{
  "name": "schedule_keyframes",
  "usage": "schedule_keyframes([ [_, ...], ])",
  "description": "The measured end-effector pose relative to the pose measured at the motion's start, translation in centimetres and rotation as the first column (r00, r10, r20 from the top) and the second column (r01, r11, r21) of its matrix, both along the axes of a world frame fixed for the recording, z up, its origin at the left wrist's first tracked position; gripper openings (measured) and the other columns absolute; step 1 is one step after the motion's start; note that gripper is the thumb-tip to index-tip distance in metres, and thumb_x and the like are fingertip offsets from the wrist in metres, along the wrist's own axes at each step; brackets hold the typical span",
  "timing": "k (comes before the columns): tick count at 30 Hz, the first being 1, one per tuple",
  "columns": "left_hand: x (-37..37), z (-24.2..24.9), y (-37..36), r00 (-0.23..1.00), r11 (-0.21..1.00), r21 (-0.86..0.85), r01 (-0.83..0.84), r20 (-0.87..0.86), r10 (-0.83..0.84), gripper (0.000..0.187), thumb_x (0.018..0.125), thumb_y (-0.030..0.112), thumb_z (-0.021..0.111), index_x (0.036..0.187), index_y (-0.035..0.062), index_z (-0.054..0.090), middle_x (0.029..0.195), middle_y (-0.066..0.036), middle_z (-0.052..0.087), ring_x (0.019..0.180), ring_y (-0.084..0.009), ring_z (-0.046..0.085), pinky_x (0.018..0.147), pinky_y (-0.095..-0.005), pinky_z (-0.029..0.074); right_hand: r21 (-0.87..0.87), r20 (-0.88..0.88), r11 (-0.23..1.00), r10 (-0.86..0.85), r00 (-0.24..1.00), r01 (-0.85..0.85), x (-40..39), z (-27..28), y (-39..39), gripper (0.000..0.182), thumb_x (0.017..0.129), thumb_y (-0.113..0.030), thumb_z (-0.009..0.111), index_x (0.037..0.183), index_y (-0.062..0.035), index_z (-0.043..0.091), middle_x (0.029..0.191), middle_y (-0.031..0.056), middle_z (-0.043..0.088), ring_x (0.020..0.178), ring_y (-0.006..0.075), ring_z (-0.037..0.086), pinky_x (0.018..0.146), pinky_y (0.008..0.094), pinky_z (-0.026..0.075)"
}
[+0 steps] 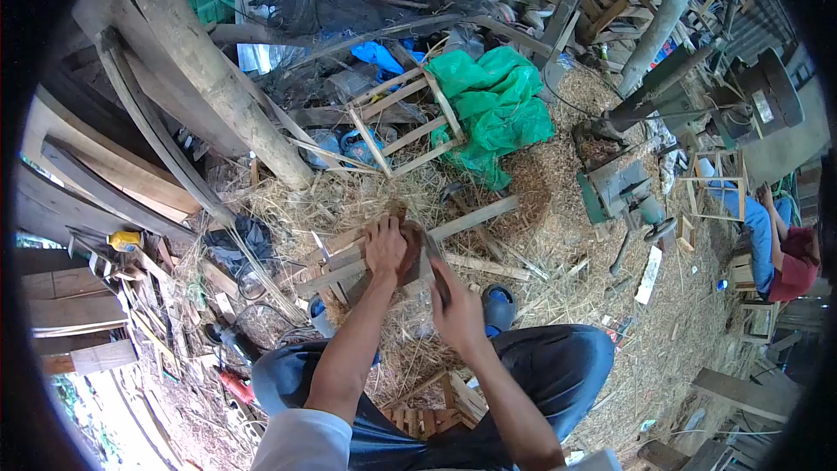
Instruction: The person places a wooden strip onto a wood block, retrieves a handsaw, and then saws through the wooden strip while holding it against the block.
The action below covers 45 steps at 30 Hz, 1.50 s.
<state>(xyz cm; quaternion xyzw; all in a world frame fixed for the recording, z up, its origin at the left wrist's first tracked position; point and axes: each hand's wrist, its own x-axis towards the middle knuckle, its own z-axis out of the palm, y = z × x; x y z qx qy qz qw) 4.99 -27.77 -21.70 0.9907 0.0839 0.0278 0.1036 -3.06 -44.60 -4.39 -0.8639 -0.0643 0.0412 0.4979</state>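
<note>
My left hand [384,249] is closed over a short brown piece of wood [410,255], whose end shows just above the fingers. In my right hand [457,312] is a long, narrow, dark-handled tool [436,266]; its upper part lies along the right side of the wood, and I cannot tell its exact kind. Under and around both hands lie crossed wooden strips [475,218] and a small block [331,277]. My feet, in blue-grey clogs [500,307], are on either side of this work spot.
Straw and wood shavings cover the ground. Ahead stand a light wooden frame [410,113] and a green plastic sheet [497,100]. A metal machine [623,187] is at the right, with another person [789,253] seated beyond it. Timber posts [209,61] lean at the left.
</note>
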Motion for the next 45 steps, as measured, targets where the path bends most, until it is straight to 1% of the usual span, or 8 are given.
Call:
schedule_keyframes([
  [7, 0.2, 4.0, -1.3, 0.989, 0.996, -0.049, -0.069, -0.136, 0.062, 0.035, 0.089, 0.031, 0.056, 0.115, 0.0074, 0.059, 0.12, -0.012, 0.058, 0.114, -0.0313, 0.051, 0.1, -0.044, 0.04, -0.008, -0.101, 1.0, 0.02, 0.995, -0.02, -6.4, 5.9, -3.6, 0.045, 0.089, -0.009, 0.059, 0.133, -0.0125, 0.048, 0.107, 0.0275, 0.063, 0.076, 0.0445, 0.065, 0.066, 0.0483, 0.055],
  [9, 0.0, 4.5, -1.5, 0.988, 0.998, 0.026, -0.051, -0.146, 0.054, 0.034, 0.088, 0.029, 0.056, 0.114, 0.0075, 0.059, 0.122, -0.01, 0.057, 0.116, -0.0298, 0.05, 0.099, -0.0432, 0.042, -0.054, 0.003, 0.999, 0.004, 1.0, -0.003, -7.8, 6.6, -4.4, 0.042, 0.088, -0.004, 0.06, 0.129, -0.0084, 0.052, 0.088, 0.0245, 0.067, 0.078, 0.0405, 0.068, 0.067, 0.0419, 0.055],
  [16, 0.4, 2.6, -0.3, 0.997, 1.0, -0.016, -0.02, -0.07, 0.019, 0.031, 0.084, 0.025, 0.057, 0.11, 0.0073, 0.061, 0.118, -0.009, 0.058, 0.112, -0.0285, 0.052, 0.095, -0.0439, 0.044, -0.156, -0.101, 0.988, 0.003, 0.995, -0.019, 2.1, 0.2, 1.6, 0.04, 0.089, -0.01, 0.06, 0.128, -0.0086, 0.051, 0.079, 0.0242, 0.065, 0.072, 0.0432, 0.063, 0.06, 0.0446, 0.052],
  [23, -0.1, 3.4, -1.2, 0.994, 0.997, -0.057, -0.053, -0.098, 0.047, 0.033, 0.083, 0.028, 0.06, 0.108, 0.0059, 0.061, 0.117, -0.011, 0.058, 0.116, -0.0314, 0.049, 0.099, -0.0448, 0.041, -0.067, -0.105, 0.998, -0.026, 0.994, 0.019, -6.7, 6.9, -4.0, 0.043, 0.087, -0.004, 0.062, 0.129, -0.0091, 0.052, 0.094, 0.0217, 0.069, 0.086, 0.0409, 0.067, 0.071, 0.0396, 0.056],
  [26, -0.2, 3.5, -1.3, 0.997, 0.996, -0.067, -0.055, -0.049, 0.052, 0.033, 0.084, 0.03, 0.058, 0.105, 0.0048, 0.061, 0.113, -0.012, 0.058, 0.114, -0.0326, 0.049, 0.1, -0.0457, 0.039, -0.045, 0.018, 0.999, -0.001, 1.0, 0.002, -0.2, 0.8, -0.1, 0.039, 0.089, -0.011, 0.06, 0.127, -0.0124, 0.054, 0.086, 0.0251, 0.066, 0.076, 0.0438, 0.064, 0.062, 0.0462, 0.053],
  [28, 0.0, 3.5, -1.0, 0.997, 0.996, -0.067, -0.066, -0.053, 0.062, 0.033, 0.084, 0.03, 0.058, 0.105, 0.0048, 0.061, 0.113, -0.012, 0.057, 0.114, -0.0324, 0.049, 0.101, -0.0455, 0.039, -0.118, -0.157, 0.993, -0.02, 0.987, 0.001, 3.6, -0.1, 1.7, 0.037, 0.09, -0.013, 0.059, 0.127, -0.014, 0.054, 0.084, 0.0266, 0.064, 0.074, 0.045, 0.062, 0.06, 0.0491, 0.051],
  [36, 0.1, 4.1, -1.4, 0.989, 0.998, -0.038, -0.048, -0.144, 0.042, 0.033, 0.086, 0.028, 0.055, 0.11, 0.0055, 0.058, 0.116, -0.011, 0.055, 0.114, -0.0327, 0.049, 0.101, -0.0464, 0.038, -0.085, -0.073, 0.996, -0.006, 0.997, 0.0, -7.5, 6.3, -3.8, 0.041, 0.09, -0.006, 0.06, 0.13, -0.0072, 0.051, 0.094, 0.0231, 0.068, 0.081, 0.0384, 0.069, 0.07, 0.0389, 0.055],
  [45, -0.1, 1.1, -0.8, 0.995, 0.996, -0.068, -0.061, -0.085, 0.055, 0.04, 0.083, 0.034, 0.06, 0.112, 0.0067, 0.06, 0.116, -0.012, 0.057, 0.115, -0.032, 0.049, 0.1, -0.0469, 0.039, -0.036, -0.132, 0.998, -0.048, 0.99, 0.043, -1.7, 2.6, -1.1, 0.044, 0.087, -0.005, 0.06, 0.13, -0.009, 0.052, 0.096, 0.0256, 0.066, 0.081, 0.0428, 0.065, 0.066, 0.043, 0.054],
])
